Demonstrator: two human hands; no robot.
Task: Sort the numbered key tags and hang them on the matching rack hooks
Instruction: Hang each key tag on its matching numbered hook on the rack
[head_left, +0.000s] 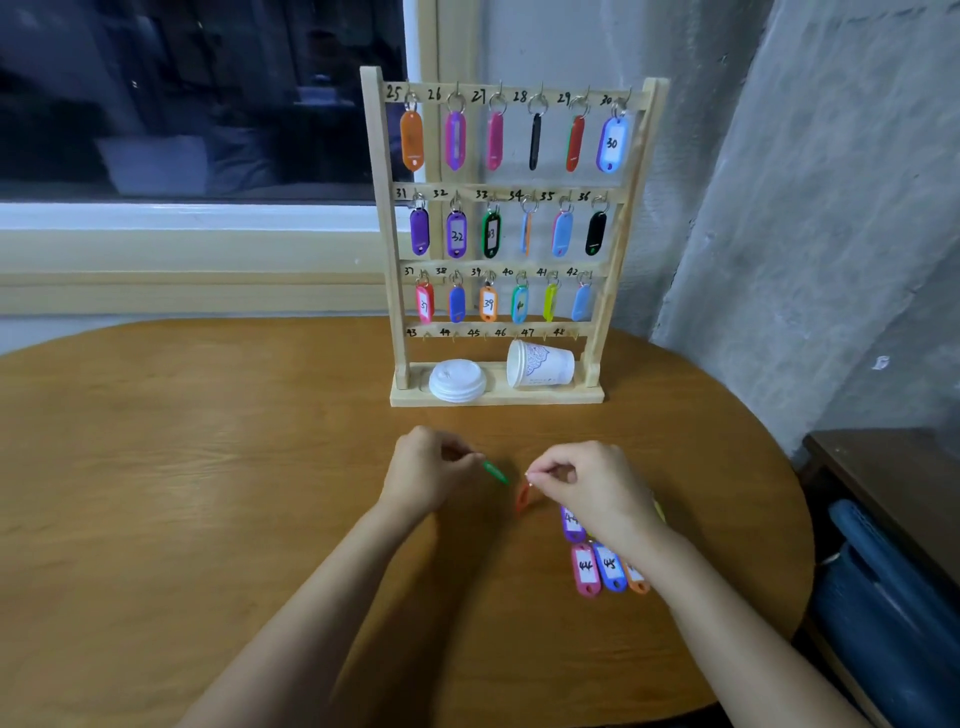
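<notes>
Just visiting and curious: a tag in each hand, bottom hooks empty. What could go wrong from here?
The green tag in the left hand and the orange tag pinched by the right hand show edge-on, numbers unreadable, so either might go on a wrong hook. The bottom-row hooks sit just above a paper cup lying on its side; reaching in could set it rolling. The right forearm hangs over the loose tags and could sweep them aside.

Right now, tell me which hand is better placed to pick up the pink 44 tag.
Likely right. The right hand is near the pink 44 tag, which lies by that wrist; the left hand is farther, pinching a green tag. The right also pinches an orange tag.
</notes>
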